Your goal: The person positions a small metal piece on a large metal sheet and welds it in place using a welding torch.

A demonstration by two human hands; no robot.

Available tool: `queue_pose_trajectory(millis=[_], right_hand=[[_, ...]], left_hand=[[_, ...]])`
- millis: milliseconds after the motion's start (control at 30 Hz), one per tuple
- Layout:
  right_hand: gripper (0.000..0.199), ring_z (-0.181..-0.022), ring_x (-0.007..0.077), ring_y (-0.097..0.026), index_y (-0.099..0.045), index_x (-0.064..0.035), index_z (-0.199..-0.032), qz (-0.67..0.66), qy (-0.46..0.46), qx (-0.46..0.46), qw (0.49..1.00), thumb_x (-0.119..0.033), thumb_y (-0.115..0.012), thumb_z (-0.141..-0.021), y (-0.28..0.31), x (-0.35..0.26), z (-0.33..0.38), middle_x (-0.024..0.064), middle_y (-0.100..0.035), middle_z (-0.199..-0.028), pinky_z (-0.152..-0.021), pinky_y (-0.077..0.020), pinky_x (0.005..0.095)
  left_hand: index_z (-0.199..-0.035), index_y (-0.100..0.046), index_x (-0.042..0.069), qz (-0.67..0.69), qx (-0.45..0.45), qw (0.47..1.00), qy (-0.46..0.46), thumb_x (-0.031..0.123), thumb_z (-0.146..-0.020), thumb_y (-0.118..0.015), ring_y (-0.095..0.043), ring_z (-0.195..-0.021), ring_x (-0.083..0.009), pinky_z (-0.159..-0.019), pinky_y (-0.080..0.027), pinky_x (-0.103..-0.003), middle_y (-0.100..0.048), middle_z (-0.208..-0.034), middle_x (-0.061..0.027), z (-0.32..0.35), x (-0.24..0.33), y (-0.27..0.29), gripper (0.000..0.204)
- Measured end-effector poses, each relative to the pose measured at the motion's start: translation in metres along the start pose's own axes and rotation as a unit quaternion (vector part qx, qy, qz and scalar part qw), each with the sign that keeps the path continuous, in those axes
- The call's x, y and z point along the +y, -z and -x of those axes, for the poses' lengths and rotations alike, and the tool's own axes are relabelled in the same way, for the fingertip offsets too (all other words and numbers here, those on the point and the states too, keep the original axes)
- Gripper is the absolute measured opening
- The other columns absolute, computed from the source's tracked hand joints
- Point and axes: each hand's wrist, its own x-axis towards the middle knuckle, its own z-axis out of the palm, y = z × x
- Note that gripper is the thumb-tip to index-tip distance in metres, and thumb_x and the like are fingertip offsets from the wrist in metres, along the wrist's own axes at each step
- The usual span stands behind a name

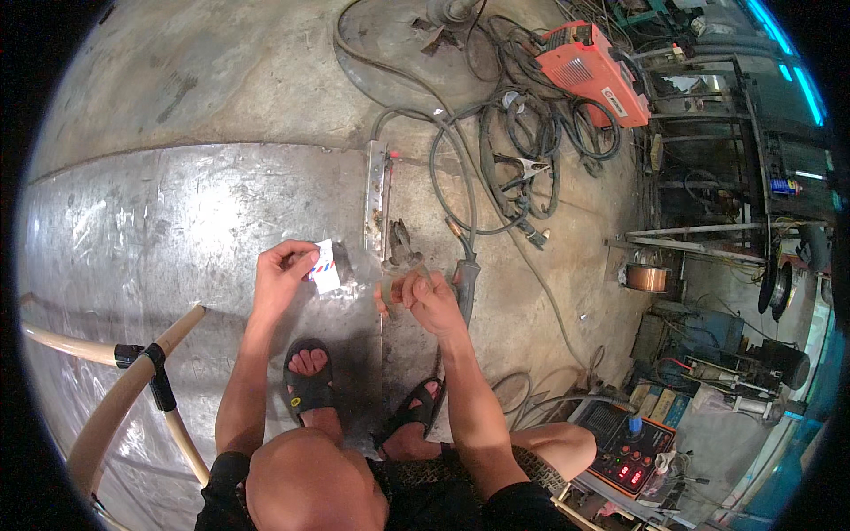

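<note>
Above the metal sheet (133,208), my left hand (285,273) pinches a small white card (327,276) with red and blue slanted stripes. Clear, glinting plastic film (354,285), apparently a bag, spans the gap from the card toward my right hand (423,299). Those right fingers are closed on the film's other side; exactly how they grip it is partly hidden. Just beyond the right hand lie pliers (403,242), beside a long narrow metal bar (376,190). A welding torch (467,276) rests close to that hand's right side.
Coiled cables and a ground clamp (528,168) lie ahead to the right, near an orange-red welding machine (591,75). At right stand a metal rack (699,137), a copper wire spool (646,278) and a control panel (630,447). Beige tubing (115,407) with black joints rises at left.
</note>
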Motion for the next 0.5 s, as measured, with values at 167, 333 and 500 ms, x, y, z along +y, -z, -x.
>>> queue_pose_trajectory(millis=[167, 333, 500], right_hand=[[0.045, -0.086, 0.0245, -0.058, -0.059, -0.0021, -0.074, 0.021, -0.007, -0.020, 1.000, -0.043, -0.066, -0.092, 0.001, -0.002, -0.001, 0.0087, -0.061, -0.083, -0.077, -0.0446, 0.0387], [0.046, -0.084, 0.0253, -0.057, -0.058, -0.0019, -0.076, 0.015, -0.021, -0.011, 1.000, -0.044, -0.065, -0.093, -0.008, -0.008, -0.001, 0.0101, -0.057, -0.081, -0.076, -0.0451, 0.0406], [0.044, -0.083, 0.0227, -0.063, -0.057, -0.0027, -0.074, -0.013, -0.012, -0.029, 0.999, -0.039, -0.059, -0.098, 0.003, 0.006, -0.002, 0.0104, -0.064, -0.085, -0.070, -0.0440, 0.0340]], left_hand=[[-0.098, -0.071, -0.001, -0.007, -0.001, 1.000, -0.007, 0.009, -0.089, -0.070, -0.056, -0.064, -0.0034, -0.058, -0.045, -0.021, -0.066, -0.074, 0.0009, 0.000, -0.001, 0.004, 0.013], [-0.097, -0.071, -0.002, -0.005, -0.004, 1.000, -0.007, 0.009, -0.089, -0.070, -0.055, -0.064, -0.0031, -0.058, -0.044, -0.021, -0.065, -0.072, 0.0016, 0.001, 0.000, 0.003, 0.013], [-0.096, -0.071, -0.002, -0.004, -0.002, 1.000, -0.011, 0.009, -0.089, -0.070, -0.054, -0.063, -0.0031, -0.057, -0.044, -0.021, -0.064, -0.071, 0.0015, 0.000, 0.000, 0.002, 0.013]])
